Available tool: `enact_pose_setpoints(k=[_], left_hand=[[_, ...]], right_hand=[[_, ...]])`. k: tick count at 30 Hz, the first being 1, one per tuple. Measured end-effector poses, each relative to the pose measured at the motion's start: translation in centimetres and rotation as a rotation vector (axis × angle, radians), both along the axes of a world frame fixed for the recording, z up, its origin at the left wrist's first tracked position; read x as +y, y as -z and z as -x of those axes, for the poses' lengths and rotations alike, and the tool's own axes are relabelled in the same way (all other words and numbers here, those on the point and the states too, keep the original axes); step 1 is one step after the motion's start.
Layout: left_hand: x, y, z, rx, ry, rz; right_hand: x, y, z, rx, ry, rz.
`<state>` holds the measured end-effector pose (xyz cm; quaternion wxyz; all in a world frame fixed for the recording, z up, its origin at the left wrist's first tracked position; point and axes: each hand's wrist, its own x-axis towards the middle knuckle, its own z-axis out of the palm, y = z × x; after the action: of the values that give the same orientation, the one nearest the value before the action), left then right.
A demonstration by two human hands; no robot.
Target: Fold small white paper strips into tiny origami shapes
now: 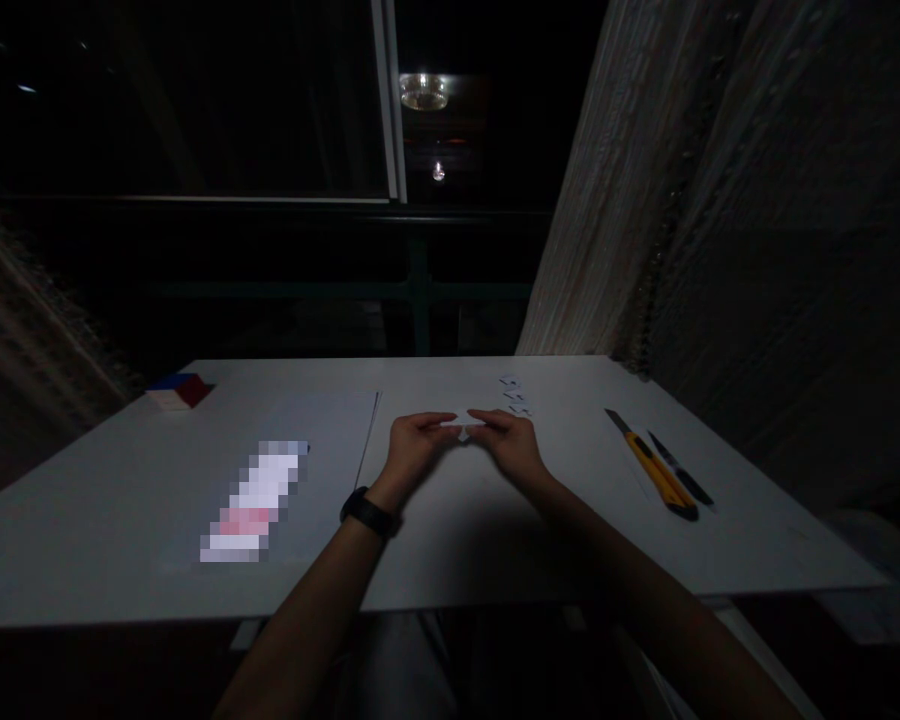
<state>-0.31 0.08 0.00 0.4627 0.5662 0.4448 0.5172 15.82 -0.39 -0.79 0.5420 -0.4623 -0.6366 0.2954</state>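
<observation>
Over the middle of the white table (pixel 450 560), my left hand (pixel 418 447) and my right hand (pixel 511 443) face each other, fingertips close together. Between them is a small white piece of paper (pixel 463 424), pinched from both sides by thumbs and fingers. Its shape is mostly hidden by the fingers and the dim light. Just beyond my right hand lie several small white paper pieces (pixel 515 396) with dark marks, in a short column. A dark band sits on my left wrist.
At left, a lit, pixelated screen (pixel 251 505) lies on white sheets (pixel 337 440). A coloured cube (pixel 176 391) sits at the far left. To the right are a yellow utility knife (pixel 654 468) and a slim dark tool (pixel 680 468). A curtain (pixel 592 200) hangs behind the table.
</observation>
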Motion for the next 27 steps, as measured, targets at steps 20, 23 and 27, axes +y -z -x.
enact_pose_setpoints(k=[20, 23, 27], left_hand=[[0.02, -0.10, -0.02, 0.187, -0.055, -0.059], [0.12, -0.11, -0.20, -0.003, 0.005, 0.071], [-0.13, -0.12, -0.28, -0.148, 0.084, 0.118]], right_hand=[[0.13, -0.31, -0.31, 0.074, -0.011, 0.106], [0.14, -0.09, -0.13, 0.144, -0.116, 0.189], [0.18, 0.32, 0.13, 0.158, -0.181, 0.268]])
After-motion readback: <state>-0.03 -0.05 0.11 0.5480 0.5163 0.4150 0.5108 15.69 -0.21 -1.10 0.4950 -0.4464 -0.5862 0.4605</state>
